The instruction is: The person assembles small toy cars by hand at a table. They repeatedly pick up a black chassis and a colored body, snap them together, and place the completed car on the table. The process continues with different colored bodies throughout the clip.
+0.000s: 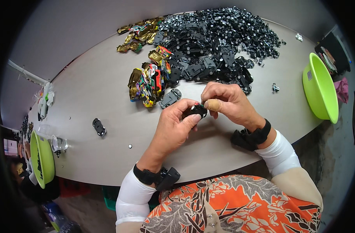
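A small toy car (198, 111) with its black underside and a wheel showing is gripped in my left hand (170, 126), thumb across the near side. My right hand (230, 101) pinches at the car's right end, its thumb wrapped in a tan covering; what lies between those fingertips is partly hidden. Just beyond my left fingers rests a grey toy car base (170, 98). Left of it is a heap of colourful and gold toy car bodies (150, 83).
Black car bases (198, 68) and small silver-and-black wheel sets (239, 25) pile up at the back. A loose wheel set (275, 87) lies right, a black-based car (99, 127) left. Green basins (320, 87) (45, 159) flank the table; a clear cup (59, 143) stands left.
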Demonstrator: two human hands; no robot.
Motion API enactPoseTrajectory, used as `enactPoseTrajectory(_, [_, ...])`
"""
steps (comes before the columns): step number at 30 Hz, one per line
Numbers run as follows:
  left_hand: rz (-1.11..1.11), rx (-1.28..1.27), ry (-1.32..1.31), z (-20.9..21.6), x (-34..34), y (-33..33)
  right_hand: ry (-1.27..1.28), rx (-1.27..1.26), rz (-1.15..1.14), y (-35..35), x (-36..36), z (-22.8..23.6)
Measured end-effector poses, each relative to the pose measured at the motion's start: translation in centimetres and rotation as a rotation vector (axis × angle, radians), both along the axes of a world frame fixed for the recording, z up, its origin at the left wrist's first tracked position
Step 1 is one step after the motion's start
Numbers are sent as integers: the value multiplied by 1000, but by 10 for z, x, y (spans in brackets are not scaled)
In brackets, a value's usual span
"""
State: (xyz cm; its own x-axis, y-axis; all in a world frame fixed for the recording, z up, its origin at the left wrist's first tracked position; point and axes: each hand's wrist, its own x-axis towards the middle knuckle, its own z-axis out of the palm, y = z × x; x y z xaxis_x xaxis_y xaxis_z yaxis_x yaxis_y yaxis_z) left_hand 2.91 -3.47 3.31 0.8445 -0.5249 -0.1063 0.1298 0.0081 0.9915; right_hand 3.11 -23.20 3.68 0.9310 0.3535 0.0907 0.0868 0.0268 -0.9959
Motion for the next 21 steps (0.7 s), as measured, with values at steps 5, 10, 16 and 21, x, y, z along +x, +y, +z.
enactPoseTrajectory(5, [21,60,-85,-1,-1,2,1,-34,97,-1,0,2])
enactPoseTrajectory(10, [5,236,-256,-12,-5,6,-287,-320,29,15,-5,-4])
enactPoseTrajectory(16, [106,403,-424,-5,-11,20,-453,-360,5,41,-5,-19])
enactPoseTrajectory(21, [128,529,-429,13,-6,72,-500,-435,101,50,6,-26])
